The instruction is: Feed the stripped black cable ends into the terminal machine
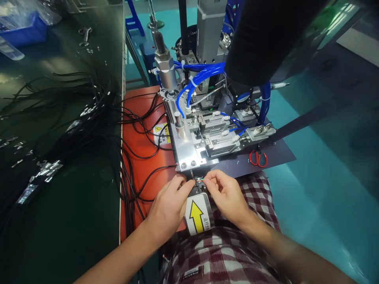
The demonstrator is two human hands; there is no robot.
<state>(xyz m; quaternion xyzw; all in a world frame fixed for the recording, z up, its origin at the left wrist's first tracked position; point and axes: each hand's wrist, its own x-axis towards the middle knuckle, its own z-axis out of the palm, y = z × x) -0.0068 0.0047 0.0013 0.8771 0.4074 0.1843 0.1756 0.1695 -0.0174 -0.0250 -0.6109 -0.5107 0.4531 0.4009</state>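
Note:
At the front end of a metal machine (185,152), my left hand (168,203) is closed, thumb and forefinger pinched at one end of some thin coloured wires (199,180). From the other side, my right hand (227,195) pinches the same wires between thumb and forefinger, its other fingers curled. Orange and a greenish tint show in the short stretch between the fingertips. Just below lies a black part of the machine, with a white label bearing a yellow arrow (196,217). Whether the wires belong to a black cable is hidden by my left hand.
Black cables (130,157) run across the orange board (142,114) from a bundle on the dark table (74,236) at left. Red-handled scissors (258,159) lie on the grey plate at right. Blue air hoses (204,73) and a thick black tube (251,43) rise above the machine.

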